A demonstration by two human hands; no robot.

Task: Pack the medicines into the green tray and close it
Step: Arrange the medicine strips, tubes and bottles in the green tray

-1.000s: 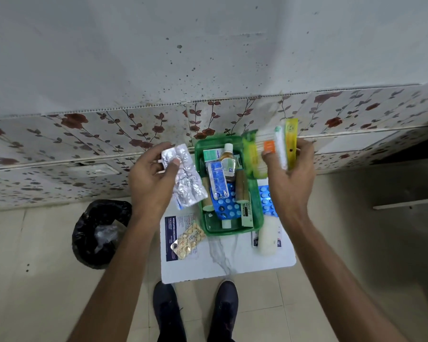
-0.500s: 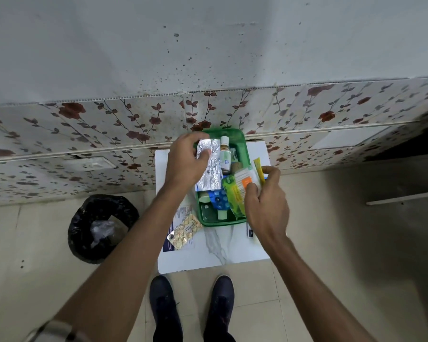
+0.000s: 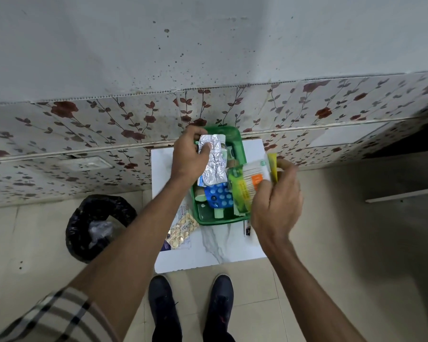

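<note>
The green tray [image 3: 237, 141] sits on a small white table [image 3: 215, 248] against the wall. Inside it lie a blue blister pack [image 3: 219, 197], small bottles and other medicines. My left hand [image 3: 189, 156] grips silver foil blister strips [image 3: 214, 164] over the tray's left half. My right hand [image 3: 276, 201] holds green and yellow packets with a white and orange box [image 3: 251, 181] at the tray's right side, partly inside it. A strip of yellow tablets [image 3: 182, 229] lies on the table to the left of the tray.
A black bin bag [image 3: 97, 225] stands on the floor left of the table. A printed leaflet [image 3: 181, 218] lies under the yellow tablets. Floral wall panelling [image 3: 84, 134] runs behind the table. My two dark shoes [image 3: 190, 307] are just in front of it.
Both hands have come down from above the tray. The foil strips and the packets now sit lower, over and into the tray. The camera view has shifted slightly.
</note>
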